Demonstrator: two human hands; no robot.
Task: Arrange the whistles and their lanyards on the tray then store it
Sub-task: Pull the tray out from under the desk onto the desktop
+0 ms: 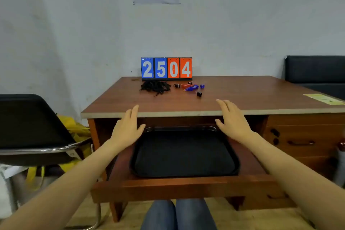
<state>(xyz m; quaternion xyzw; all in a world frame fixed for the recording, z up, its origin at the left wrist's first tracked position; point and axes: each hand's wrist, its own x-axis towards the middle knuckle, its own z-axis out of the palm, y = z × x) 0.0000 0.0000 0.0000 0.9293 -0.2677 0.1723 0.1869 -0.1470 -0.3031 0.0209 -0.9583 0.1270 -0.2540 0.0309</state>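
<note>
Both hands — left [127, 129], right [233, 123] — reach spread and empty toward the tray [183, 155] in the open drawer [168, 188]. Fetching step, I'd say — next, grip its sides and lift it to the surface [233, 95] by the whistles [190, 87] and lanyards [155, 86].

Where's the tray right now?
Head view, lower centre: the black tray lies in the pulled-out desk drawer, between the left hand and right hand.

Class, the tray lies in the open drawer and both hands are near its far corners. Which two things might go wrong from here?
The tray has its far rim close under the desk edge, so lifting it steeply with the left hand and right hand may knock it. The lanyards lie in a tangled heap beside the small whistles; pulling one may drag others.
</note>
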